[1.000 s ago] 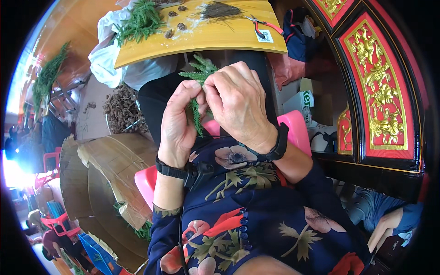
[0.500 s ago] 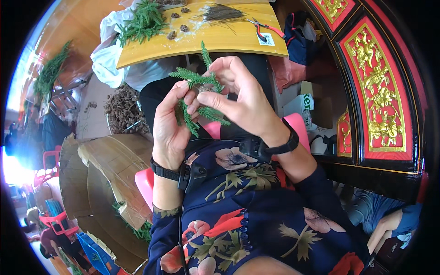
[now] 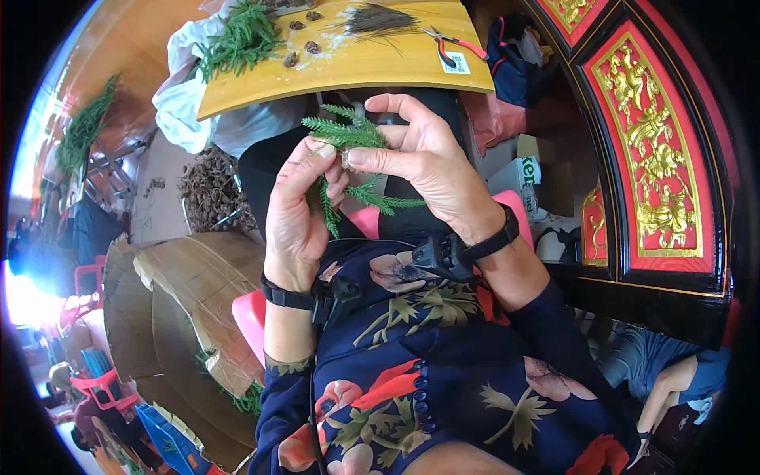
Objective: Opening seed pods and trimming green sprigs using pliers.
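Above my lap, both hands hold a green pine sprig (image 3: 342, 133) with several needled branches. My left hand (image 3: 297, 194) pinches its middle between thumb and fingers, and some branches hang below that grip. My right hand (image 3: 427, 162) has its thumb and fingers closed on the sprig from the other side, with the index finger raised and bent. A small pale brown bit shows between the two thumbs, too small to name. Part of the sprig is hidden behind my fingers.
Ahead is a yellow table (image 3: 317, 91) bearing pine sprigs (image 3: 241, 39), several small pine cones (image 3: 313, 47), thin dark wires (image 3: 380, 20) and red-handled pliers (image 3: 455, 41). More pine cones (image 3: 212, 190) fill a container at left, beside a torn cardboard box (image 3: 182, 277). A carved red panel (image 3: 661, 150) stands at right.
The sprig has turned in my hands: its upright branch now leans left and its lower branches spread right. My right index finger has lifted and the thumb has straightened.
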`<state>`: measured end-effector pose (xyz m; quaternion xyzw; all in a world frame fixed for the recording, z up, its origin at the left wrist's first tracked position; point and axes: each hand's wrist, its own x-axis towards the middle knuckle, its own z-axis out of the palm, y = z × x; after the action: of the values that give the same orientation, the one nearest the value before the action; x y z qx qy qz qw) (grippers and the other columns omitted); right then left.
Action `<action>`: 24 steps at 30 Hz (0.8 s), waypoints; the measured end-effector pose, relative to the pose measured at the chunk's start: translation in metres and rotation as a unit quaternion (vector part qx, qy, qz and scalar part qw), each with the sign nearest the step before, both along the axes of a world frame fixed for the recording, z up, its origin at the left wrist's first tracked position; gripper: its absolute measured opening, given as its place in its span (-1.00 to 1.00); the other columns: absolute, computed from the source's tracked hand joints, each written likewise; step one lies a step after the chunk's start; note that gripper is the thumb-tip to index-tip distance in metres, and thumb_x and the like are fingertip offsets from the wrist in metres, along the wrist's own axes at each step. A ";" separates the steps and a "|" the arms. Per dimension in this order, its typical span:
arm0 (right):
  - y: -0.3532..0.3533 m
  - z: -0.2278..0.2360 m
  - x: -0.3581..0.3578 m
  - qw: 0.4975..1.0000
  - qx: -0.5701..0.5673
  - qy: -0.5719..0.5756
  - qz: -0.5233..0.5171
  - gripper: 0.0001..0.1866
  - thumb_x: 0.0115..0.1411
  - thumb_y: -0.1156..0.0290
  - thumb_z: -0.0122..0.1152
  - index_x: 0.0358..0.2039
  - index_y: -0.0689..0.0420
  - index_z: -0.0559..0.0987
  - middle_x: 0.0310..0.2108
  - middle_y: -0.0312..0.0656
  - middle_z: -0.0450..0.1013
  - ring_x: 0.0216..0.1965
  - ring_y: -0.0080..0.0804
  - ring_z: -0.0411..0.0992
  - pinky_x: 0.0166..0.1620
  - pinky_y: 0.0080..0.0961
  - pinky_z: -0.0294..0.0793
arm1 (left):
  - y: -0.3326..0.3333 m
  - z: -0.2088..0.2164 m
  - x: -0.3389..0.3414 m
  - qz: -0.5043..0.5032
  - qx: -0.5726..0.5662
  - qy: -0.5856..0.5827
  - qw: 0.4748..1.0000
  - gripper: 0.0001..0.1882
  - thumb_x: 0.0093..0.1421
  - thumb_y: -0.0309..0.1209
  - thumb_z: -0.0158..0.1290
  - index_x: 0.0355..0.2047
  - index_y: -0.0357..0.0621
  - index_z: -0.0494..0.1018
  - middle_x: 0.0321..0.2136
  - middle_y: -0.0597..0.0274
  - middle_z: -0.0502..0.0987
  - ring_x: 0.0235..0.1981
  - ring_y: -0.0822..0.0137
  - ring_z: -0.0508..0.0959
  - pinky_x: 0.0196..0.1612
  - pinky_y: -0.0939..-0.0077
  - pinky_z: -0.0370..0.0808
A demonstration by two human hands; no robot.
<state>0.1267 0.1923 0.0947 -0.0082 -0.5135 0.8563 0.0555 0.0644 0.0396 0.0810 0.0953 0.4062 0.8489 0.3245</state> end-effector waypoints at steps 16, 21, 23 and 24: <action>-0.008 -0.013 -0.006 0.998 -0.061 -0.036 0.002 -0.54 0.10 0.55 0.23 0.01 0.24 0.29 -0.18 -0.17 0.48 -0.18 -0.55 0.44 -0.08 -0.63 0.38 | 0.012 -0.005 0.009 0.286 -0.215 0.409 0.839 -0.92 0.14 -0.54 0.10 -0.34 -0.29 0.49 -0.42 0.32 0.48 -0.40 0.54 0.41 -0.31 0.71 0.34; -0.016 -0.012 -0.009 0.999 -0.006 0.025 -0.024 -0.60 0.14 0.50 0.21 -0.01 0.22 0.35 -0.22 -0.26 0.47 -0.23 -0.64 0.41 -0.13 -0.69 0.36 | 0.014 -0.008 0.013 0.287 -0.227 0.382 0.849 -0.91 0.15 -0.55 0.08 -0.33 -0.31 0.49 -0.42 0.34 0.47 -0.40 0.57 0.40 -0.32 0.72 0.33; -0.012 -0.008 -0.011 0.995 0.087 0.038 -0.039 -0.63 0.15 0.49 0.20 -0.03 0.22 0.37 -0.24 -0.28 0.45 -0.25 -0.66 0.39 -0.14 -0.70 0.36 | 0.012 -0.008 0.012 0.275 -0.214 0.360 0.865 -0.91 0.15 -0.55 0.07 -0.33 -0.31 0.49 -0.43 0.35 0.47 -0.40 0.58 0.39 -0.32 0.73 0.33; -0.009 -0.006 -0.013 0.981 0.179 0.051 -0.055 -0.65 0.15 0.49 0.20 -0.05 0.22 0.39 -0.26 -0.30 0.44 -0.26 -0.69 0.38 -0.16 -0.71 0.36 | 0.011 -0.007 0.012 0.263 -0.200 0.339 0.881 -0.90 0.16 -0.54 0.07 -0.33 -0.31 0.49 -0.43 0.36 0.47 -0.40 0.60 0.39 -0.33 0.74 0.32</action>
<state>0.1140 0.1836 0.0887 0.0175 -0.6536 0.7455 0.1291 0.0760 0.0510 0.0739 0.1996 0.6628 0.7195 -0.0556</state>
